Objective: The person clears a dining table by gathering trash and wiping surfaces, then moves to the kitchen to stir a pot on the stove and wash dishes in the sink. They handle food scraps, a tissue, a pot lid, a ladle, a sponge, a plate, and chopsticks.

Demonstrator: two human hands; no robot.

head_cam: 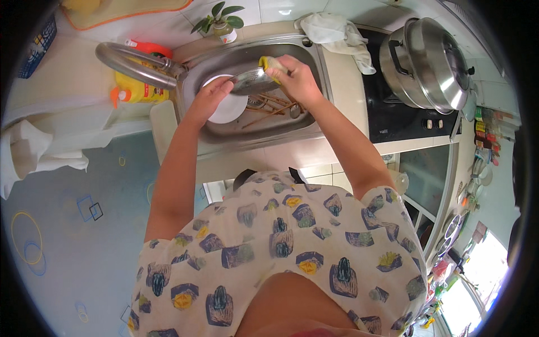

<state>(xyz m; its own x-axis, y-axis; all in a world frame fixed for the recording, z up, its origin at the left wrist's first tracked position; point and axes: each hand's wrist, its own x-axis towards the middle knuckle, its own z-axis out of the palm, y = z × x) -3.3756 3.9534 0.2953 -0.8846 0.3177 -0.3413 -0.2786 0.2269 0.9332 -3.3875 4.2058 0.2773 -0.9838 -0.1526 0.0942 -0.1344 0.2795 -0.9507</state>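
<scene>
Over the stainless steel sink (pixel 269 137), a shiny metal bowl (pixel 249 81) is held tilted between both hands. My left hand (pixel 210 99) grips its left rim, thumb on top. My right hand (pixel 294 78) presses a yellow-edged cloth (pixel 273 65) against its right side. Below, a white plate (pixel 229 110) lies in the sink, partly under my left hand. Wooden chopsticks (pixel 269 110) lie scattered beside the drain, with a metal spoon (pixel 294 111) at their right end. The bowl hides part of the sink floor.
A curved faucet (pixel 134 69) reaches in from the left, beside a yellow detergent bottle (pixel 141 86). A potted plant (pixel 223 29) stands behind the sink. A white cloth (pixel 337 36) lies at the back right, near a large steel steamer pot (pixel 421 67) on the black cooktop (pixel 387 122).
</scene>
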